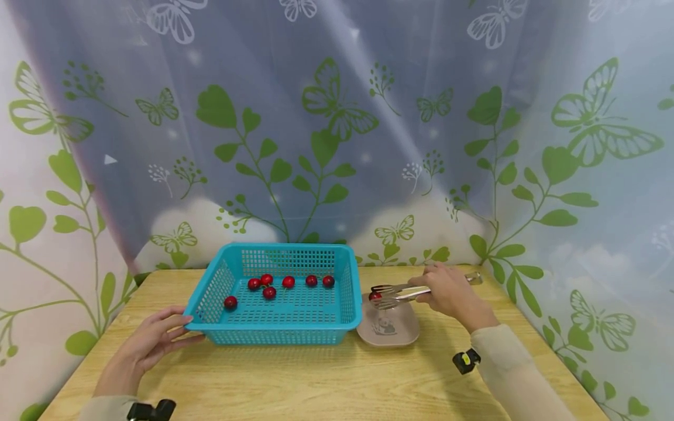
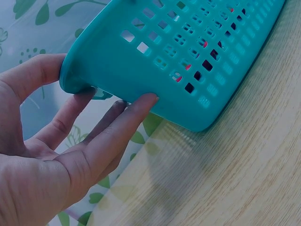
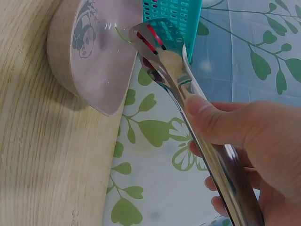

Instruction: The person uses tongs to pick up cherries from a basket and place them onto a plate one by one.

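My left hand point(image 1: 152, 339) holds the near left corner of a blue plastic basket point(image 1: 276, 336), with one digit on the rim and other fingers below it against the wall point(image 2: 127, 80). Several dark red cherries point(image 1: 269, 292) lie spread on the basket's floor. My right hand point(image 1: 447, 289) grips a pair of metal serving tongs point(image 3: 207, 155), thumb on one arm and fingers round the other. Between the slotted tips is a cherry point(image 1: 375, 297), mostly covered by the metal in the right wrist view. The tips hover over the back of a pinkish dish point(image 1: 389, 336) with a panda print.
The dish stands close against the basket's right side on a light wooden table point(image 1: 295, 386). A curtain point(image 1: 337, 175) with butterflies and leaves hangs right behind the table and along both sides.
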`<action>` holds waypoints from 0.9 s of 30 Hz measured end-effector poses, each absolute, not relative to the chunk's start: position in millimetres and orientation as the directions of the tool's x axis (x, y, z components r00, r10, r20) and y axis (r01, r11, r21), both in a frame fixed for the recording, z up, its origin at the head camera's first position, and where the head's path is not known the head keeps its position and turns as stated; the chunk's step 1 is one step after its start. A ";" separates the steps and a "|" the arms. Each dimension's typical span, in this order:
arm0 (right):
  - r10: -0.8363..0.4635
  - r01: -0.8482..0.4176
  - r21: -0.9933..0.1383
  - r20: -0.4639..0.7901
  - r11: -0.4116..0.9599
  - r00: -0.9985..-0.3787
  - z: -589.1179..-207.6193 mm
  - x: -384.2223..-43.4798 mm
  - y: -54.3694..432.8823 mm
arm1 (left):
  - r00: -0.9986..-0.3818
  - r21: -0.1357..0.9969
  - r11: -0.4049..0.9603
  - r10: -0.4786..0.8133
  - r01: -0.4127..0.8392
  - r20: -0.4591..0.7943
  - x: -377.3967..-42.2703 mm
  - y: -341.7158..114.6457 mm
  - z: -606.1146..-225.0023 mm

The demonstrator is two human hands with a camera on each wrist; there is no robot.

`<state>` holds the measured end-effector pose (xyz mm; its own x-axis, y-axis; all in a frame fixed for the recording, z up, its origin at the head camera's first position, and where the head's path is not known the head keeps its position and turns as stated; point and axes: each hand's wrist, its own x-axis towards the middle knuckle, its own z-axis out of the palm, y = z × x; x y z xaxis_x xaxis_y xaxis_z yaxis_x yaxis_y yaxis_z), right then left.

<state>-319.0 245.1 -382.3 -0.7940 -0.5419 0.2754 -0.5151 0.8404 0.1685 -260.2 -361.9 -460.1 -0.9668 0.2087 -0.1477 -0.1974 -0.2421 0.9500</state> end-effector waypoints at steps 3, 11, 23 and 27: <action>-0.546 -0.518 0.173 0.270 0.837 -0.793 -383.2 -319.5 243.9 | -0.968 0.953 -0.234 0.202 -0.194 -0.148 -260.0 -362.1 -459.6; -0.562 -0.540 0.158 0.271 0.827 -0.782 -389.0 -319.7 240.5 | -0.967 0.952 -0.232 0.206 -0.199 -0.152 -258.2 -361.1 -457.9; -0.547 -0.518 0.176 0.242 0.837 -0.801 -394.7 -319.4 236.1 | -0.970 0.956 -0.219 0.186 -0.197 -0.157 -259.4 -361.0 -459.4; -0.545 -0.514 0.182 0.242 0.838 -0.803 -396.0 -320.3 235.4 | -0.970 0.955 -0.220 0.185 -0.200 -0.161 -259.6 -361.1 -459.7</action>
